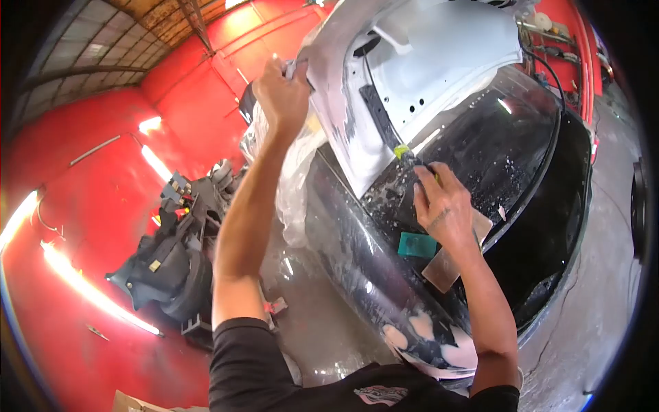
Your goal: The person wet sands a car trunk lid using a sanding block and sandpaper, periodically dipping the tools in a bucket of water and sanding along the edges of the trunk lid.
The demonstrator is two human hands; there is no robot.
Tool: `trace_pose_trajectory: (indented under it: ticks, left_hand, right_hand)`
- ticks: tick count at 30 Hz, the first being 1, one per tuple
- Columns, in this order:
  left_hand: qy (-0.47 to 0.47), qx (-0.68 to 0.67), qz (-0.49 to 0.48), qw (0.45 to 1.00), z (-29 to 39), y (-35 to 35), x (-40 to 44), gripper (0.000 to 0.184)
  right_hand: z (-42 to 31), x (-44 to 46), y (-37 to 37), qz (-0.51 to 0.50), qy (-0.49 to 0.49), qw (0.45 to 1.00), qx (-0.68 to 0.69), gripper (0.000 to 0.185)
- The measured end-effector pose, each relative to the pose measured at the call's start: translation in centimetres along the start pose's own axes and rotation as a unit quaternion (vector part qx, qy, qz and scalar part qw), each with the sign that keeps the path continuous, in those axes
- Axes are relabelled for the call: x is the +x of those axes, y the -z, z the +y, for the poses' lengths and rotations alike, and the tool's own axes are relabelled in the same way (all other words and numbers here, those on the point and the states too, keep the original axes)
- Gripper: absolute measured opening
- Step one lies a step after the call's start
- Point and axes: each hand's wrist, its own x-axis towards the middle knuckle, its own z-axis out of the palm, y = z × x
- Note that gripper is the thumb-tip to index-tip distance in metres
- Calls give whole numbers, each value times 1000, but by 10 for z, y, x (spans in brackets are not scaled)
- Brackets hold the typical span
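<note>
My left hand (283,96) is raised, fingers curled at the edge of the grey and white sanded car panel (333,89). A small greyish piece shows at its fingertips; I cannot make out what it is. Lower on the right, my right hand (445,202) has its fingers bent round the near end of a slim dark tool with yellow-green ends (402,151). That tool lies over the wet, white-speckled black bodywork (473,147). Close under the wrist are a teal block (417,244) and a flat tan board (443,271), partly covered by the forearm.
Clear plastic sheeting (295,199) hangs beside the car. Dark plastic car parts (168,268) are piled against the red wall (82,185) at left. Pinkish filler patches (460,353) mark the near bodywork. A black tyre (639,209) stands at far right.
</note>
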Motion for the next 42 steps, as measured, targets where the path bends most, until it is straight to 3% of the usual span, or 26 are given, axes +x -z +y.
trace_pose_trajectory:
  ticks: [3,6,7,10,14,15,19,22,23,26,29,32,33,36,40,42]
  left_hand:
    - [-163,-9,-9,987,1,2,19,38]
    - [-28,11,0,1000,-14,-2,0,38]
    - [74,-9,-5,997,-15,-3,-15,38]
    - [68,-1,-8,998,-9,-8,-12,38]
    - [-153,6,16,988,7,-6,14,36]
    - [-149,-27,7,989,-4,-6,14,36]
    - [102,-36,4,994,-18,-8,-22,37]
    - [65,10,0,998,-7,-12,-8,38]
    - [93,-9,-30,995,-4,-7,-7,40]
    - [-81,-11,19,996,2,-4,9,48]
    - [-110,15,27,993,-21,-9,2,39]
    - [120,-69,29,990,-19,-9,-31,39]
    - [152,-56,7,987,-8,-7,-26,38]
    - [50,19,-24,998,-6,-4,-5,34]
    - [-224,51,-15,973,-6,-2,16,28]
    - [-201,30,-6,979,-23,-7,18,29]
  right_hand:
    - [-2,3,-1,-7,-16,1000,-3,32]
    - [-3,7,-4,-1,-4,1000,24,31]
    - [-2,1,-3,-7,-1,1000,31,31]
    - [5,2,3,8,-4,1000,25,29]
    - [-1,5,3,2,-13,1000,24,28]
    - [-4,5,4,-8,-20,999,42,29]
    - [-1,1,-1,-5,16,1000,26,30]
    - [-1,0,7,-10,-10,1000,23,30]
    - [0,3,7,-3,-13,999,29,30]
    - [-5,6,5,-14,-31,999,40,28]
    - [0,6,4,-18,-26,998,53,29]
    - [1,5,2,-7,10,1000,28,29]
    - [-1,6,5,-7,1,1000,30,29]
    - [-2,5,6,-6,-22,999,40,29]
    - [-8,6,7,-13,-13,1000,21,30]
    - [-3,9,5,-11,5,1000,17,31]
